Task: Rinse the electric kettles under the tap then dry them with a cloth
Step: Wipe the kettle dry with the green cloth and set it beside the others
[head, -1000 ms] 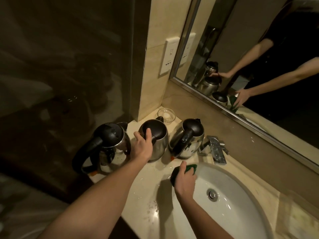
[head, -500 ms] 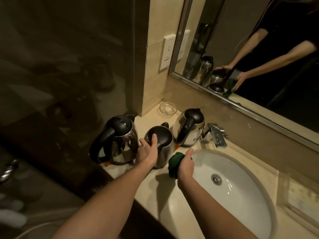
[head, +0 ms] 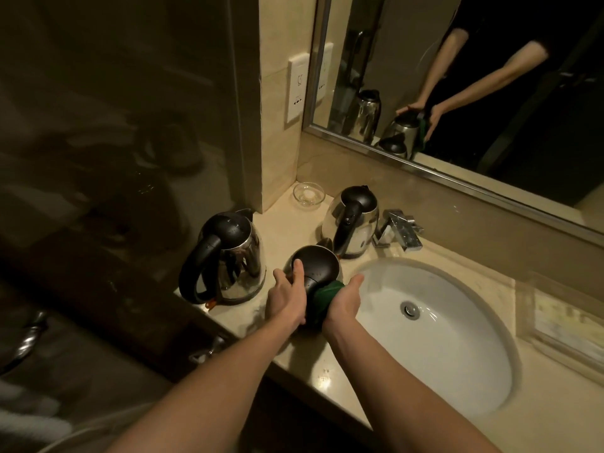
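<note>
Three steel kettles were out on the counter (head: 289, 228) beside the sink (head: 457, 354): the left kettle (head: 228, 256), the back kettle (head: 354, 220) next to the tap (head: 399, 231), and the middle kettle (head: 316, 263) nearest the front edge. Left hand (head: 287, 299) gripped its black lid, thumb on top; right hand (head: 343, 302) held a green cloth (head: 324, 299) against its handle. Wall socket (head: 297, 93) markings were too small to read.
</note>
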`<state>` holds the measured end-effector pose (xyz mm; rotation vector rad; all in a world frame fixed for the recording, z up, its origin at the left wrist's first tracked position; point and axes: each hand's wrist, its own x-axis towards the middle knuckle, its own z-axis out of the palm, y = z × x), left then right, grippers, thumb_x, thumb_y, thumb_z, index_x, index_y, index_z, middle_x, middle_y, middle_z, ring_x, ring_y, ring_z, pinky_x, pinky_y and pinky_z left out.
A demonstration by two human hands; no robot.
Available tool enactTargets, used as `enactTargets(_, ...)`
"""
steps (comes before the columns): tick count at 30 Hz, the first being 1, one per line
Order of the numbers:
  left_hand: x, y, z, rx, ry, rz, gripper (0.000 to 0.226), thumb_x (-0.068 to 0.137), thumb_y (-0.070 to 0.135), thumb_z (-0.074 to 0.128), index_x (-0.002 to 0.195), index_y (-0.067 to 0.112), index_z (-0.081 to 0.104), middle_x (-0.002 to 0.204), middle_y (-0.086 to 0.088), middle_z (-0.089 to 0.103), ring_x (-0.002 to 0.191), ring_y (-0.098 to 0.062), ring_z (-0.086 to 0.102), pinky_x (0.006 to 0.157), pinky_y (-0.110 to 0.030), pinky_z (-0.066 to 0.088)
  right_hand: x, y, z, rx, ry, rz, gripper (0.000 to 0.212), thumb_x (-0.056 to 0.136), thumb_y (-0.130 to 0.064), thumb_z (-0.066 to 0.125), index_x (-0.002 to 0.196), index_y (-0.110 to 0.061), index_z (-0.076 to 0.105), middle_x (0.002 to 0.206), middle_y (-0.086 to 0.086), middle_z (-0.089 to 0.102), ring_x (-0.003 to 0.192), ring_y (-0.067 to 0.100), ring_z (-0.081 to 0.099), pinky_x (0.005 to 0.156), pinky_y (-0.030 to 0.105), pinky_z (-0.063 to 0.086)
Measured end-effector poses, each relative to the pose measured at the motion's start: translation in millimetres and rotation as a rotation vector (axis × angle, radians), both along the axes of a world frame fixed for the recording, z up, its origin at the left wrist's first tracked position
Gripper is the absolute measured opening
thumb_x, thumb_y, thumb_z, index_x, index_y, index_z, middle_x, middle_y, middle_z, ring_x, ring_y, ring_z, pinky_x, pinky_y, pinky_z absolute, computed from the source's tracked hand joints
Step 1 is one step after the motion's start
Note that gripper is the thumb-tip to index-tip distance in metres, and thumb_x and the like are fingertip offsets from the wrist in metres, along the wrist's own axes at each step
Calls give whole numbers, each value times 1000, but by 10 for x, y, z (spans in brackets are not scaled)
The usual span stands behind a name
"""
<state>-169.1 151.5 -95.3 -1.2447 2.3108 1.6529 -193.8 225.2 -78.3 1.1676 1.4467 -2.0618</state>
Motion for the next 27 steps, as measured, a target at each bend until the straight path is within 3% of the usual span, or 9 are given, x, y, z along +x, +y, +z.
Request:
enactTargets(3,-53,45,18,70,4,166,61,100,66,21,123,16,46,116,-17,60,84,-34,67,52,-33,56,-21,-46,-7,41,13,-38,72,96,-68,29,141,-14,44,130,16,54,121,38,51,98,47,43)
enactTargets(5,-129,81,38,155,8,306,59,99,66,21,121,18,47,118,-18,60,97,-41,65,77,-47,61,-42,-72,0,90,11,-52,68,98,-64,29,140,-13,45,121,14,54,114,35,52,93,43,43)
enactTargets(7,-216,101,28,178,-11,391,68,100,63,20,137,13,45,128,-24,59,113,-45,59,94,-54,53,-61,-93,37,140,16,-59,65,100,-59,28,138,-10,47,116,13,53,111,33,52,88,40,41)
enactTargets(10,-272,103,15,174,-58,461,72,102,59,19,148,6,37,138,-29,52,130,-44,47,110,-52,38,-111,-136,89,175,13,-55,64,100,-57,27,138,-10,48,126,15,56,111,32,53,93,41,42)
enactTargets(13,-254,146,-2,128,-72,430,74,103,59,20,151,6,35,143,-27,49,137,-40,41,114,-49,26,-166,-171,56,188,5,-53,65,99,-58,25,140,-13,48,130,15,56,118,34,53,100,43,43)
enactTargets(19,-258,151,-84,94,-33,406,72,102,61,25,147,7,41,139,-23,54,132,-40,47,110,-48,33,-115,-187,-132,187,-52,-27,67,97,-61,25,138,-13,49,124,14,58,113,32,55,101,45,45)
enactTargets(27,-214,127,-11,77,-28,356,70,102,61,27,147,9,43,140,-22,54,132,-40,47,109,-48,35,-21,-150,-296,71,-152,-41,79,91,-72,24,146,-18,41,134,17,53,124,37,48,105,50,39)
